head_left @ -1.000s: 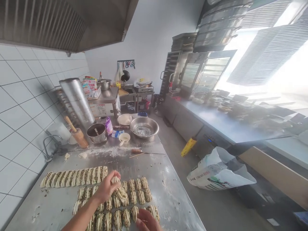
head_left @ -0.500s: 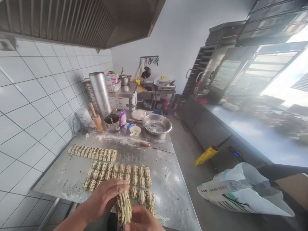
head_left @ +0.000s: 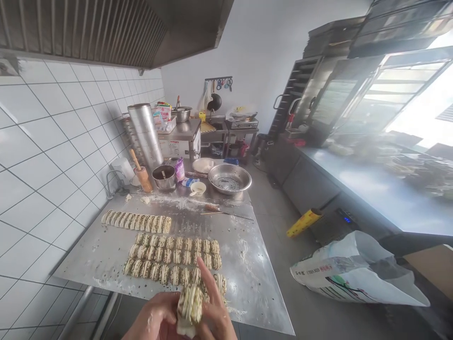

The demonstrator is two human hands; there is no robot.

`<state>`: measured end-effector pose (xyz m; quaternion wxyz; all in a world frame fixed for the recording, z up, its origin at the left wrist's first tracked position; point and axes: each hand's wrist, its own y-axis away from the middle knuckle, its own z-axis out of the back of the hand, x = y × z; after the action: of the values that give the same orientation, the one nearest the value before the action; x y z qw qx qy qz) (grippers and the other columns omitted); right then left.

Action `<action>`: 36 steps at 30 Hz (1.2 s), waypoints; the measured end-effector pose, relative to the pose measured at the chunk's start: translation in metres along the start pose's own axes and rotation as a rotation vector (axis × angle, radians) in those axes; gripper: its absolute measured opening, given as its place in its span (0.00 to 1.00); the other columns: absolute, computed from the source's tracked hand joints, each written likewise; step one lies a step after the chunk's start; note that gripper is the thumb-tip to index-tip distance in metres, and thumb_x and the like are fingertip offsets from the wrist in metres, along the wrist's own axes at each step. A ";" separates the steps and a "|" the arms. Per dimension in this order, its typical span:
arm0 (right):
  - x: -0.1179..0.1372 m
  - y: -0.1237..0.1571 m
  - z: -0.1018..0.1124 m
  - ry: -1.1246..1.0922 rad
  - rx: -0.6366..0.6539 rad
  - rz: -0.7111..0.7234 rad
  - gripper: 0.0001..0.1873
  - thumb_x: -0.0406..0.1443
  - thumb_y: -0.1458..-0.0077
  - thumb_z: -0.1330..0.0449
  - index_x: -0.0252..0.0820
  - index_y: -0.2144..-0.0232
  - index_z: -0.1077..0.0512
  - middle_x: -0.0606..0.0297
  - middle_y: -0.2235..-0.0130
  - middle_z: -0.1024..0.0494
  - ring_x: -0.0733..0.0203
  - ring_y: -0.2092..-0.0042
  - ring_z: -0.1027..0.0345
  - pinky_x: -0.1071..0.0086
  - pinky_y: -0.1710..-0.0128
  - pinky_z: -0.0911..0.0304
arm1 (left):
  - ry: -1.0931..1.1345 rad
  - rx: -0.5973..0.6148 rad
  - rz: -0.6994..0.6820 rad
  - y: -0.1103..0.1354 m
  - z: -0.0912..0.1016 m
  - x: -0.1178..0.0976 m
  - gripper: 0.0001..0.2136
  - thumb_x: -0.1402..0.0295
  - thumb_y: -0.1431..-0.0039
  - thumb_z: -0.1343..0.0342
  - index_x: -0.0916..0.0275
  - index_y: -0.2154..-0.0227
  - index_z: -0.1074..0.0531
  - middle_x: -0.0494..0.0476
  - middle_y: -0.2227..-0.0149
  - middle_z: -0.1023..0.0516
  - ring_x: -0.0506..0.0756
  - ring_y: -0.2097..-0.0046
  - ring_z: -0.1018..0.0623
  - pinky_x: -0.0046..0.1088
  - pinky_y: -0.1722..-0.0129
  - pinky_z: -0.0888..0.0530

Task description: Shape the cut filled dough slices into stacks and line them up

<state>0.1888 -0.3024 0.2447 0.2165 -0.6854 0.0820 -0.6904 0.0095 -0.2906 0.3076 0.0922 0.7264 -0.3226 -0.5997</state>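
Observation:
Both hands hold a layered dough piece (head_left: 189,306) with a green speckled filling, low in the view and close to me. My left hand (head_left: 152,320) cups it from the left. My right hand (head_left: 216,308) presses its right side, with the index finger pointing up and away. Just beyond them, several rows of cut dough pieces (head_left: 173,259) lie on the floured steel table (head_left: 99,259). Farther up, a long row of sliced filled dough (head_left: 136,222) lies closer to the tiled wall. The hands partly hide the nearest pieces.
A steel bowl (head_left: 229,179), small steel pot (head_left: 163,177), rolling pin in a holder (head_left: 142,175) and long knife (head_left: 226,213) stand at the table's far end. A printed sack (head_left: 357,270) and yellow roll (head_left: 303,223) lie on the floor to the right.
The hands have lowered and drawn nearer to me. The dough piece now looks shorter and more squashed. My right index finger has lifted, and the view has shifted slightly.

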 end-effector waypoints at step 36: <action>-0.114 0.086 0.059 -0.657 -1.039 -1.163 0.38 0.54 0.74 0.21 0.40 0.61 0.20 0.53 0.46 0.21 0.40 0.36 0.34 0.69 0.59 0.23 | -1.103 -0.468 -0.120 -0.209 0.113 0.137 0.27 0.44 0.34 0.56 0.62 0.52 0.25 0.68 0.53 0.19 0.64 0.54 0.19 0.39 0.53 0.22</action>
<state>0.2594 -0.3217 0.1080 -0.5028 -0.7968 -0.0440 -0.3322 -0.0108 -0.1800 0.0578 0.0346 0.2853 -0.1405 -0.9474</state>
